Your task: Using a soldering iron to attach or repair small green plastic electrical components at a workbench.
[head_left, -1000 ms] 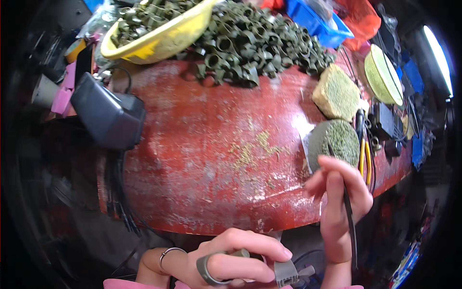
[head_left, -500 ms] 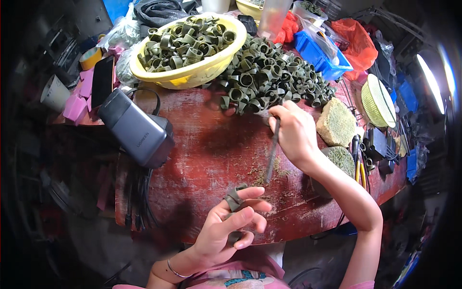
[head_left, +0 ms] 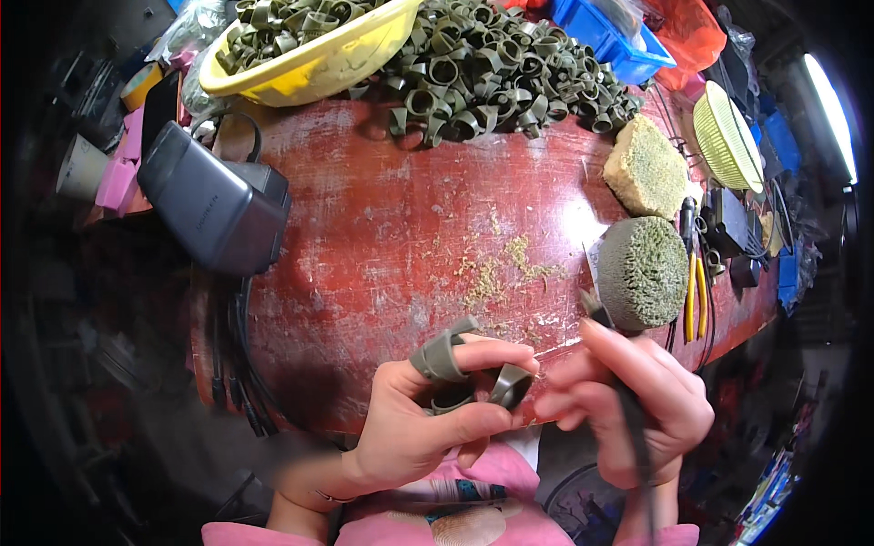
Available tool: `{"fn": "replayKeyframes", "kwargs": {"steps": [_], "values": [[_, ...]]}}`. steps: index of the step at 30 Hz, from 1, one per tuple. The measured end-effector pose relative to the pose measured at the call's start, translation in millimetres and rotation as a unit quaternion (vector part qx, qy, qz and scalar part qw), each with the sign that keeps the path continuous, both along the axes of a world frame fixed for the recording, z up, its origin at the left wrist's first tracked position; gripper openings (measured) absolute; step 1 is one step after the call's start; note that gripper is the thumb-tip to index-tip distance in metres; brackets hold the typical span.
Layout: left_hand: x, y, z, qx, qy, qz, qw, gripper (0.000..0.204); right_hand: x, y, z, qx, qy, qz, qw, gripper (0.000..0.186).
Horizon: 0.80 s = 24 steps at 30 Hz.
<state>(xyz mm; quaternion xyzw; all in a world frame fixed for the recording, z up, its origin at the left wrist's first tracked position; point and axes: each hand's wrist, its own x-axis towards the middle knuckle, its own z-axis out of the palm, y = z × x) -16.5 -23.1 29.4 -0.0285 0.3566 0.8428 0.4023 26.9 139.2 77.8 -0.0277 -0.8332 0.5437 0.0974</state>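
Note:
My left hand [head_left: 401, 428] is in front of the table's near edge. An olive-green plastic ring [head_left: 438, 358] with a flared tab sits around its index finger. Its thumb and fingertips pinch a second ring piece [head_left: 512, 386], and a further ring [head_left: 452, 398] shows within the curled fingers. To its right, my right hand [head_left: 646, 400], partly smeared by motion, is closed around a thin, dark, file-like tool [head_left: 635, 423]. The tool's tip points up toward a round block with a rough green top [head_left: 645, 273]. The hands are close but apart.
A red, worn table [head_left: 364, 255] carries greenish crumbs [head_left: 496, 273]. At the back are a heap of similar rings [head_left: 510, 68] and a yellow basin [head_left: 309, 68] of them. A grey power bank [head_left: 214, 205] stands left; a tan block [head_left: 646, 166] and yellow-handled pliers [head_left: 696, 296] lie right.
My right hand has come back from the ring heap toward my left hand, still holding the tool. A ring piece now shows between my left thumb and fingertips. The view has tilted downward.

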Motion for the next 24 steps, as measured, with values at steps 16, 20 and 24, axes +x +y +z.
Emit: {"fn": "replayKeyframes", "kwargs": {"steps": [16, 20, 24], "values": [[11.0, 16.4, 3.6, -0.091, 0.082, -0.015, 0.992, 0.039, 32.5, 8.4, -36.6, -0.045, 0.130, 0.017, 0.990, 0.025], [10.6, 18.8, 3.3, -0.065, 0.049, -0.025, 0.996, 0.040, 39.4, 24.1, -30.7, -0.128, 0.080, 0.102, 0.983, 0.026], [13.9, 19.7, 2.9, -0.034, 0.025, -0.017, 0.999, 0.040, 44.5, 29.2, -32.2, -0.049, 0.078, 0.079, 0.993, 0.028]]}}
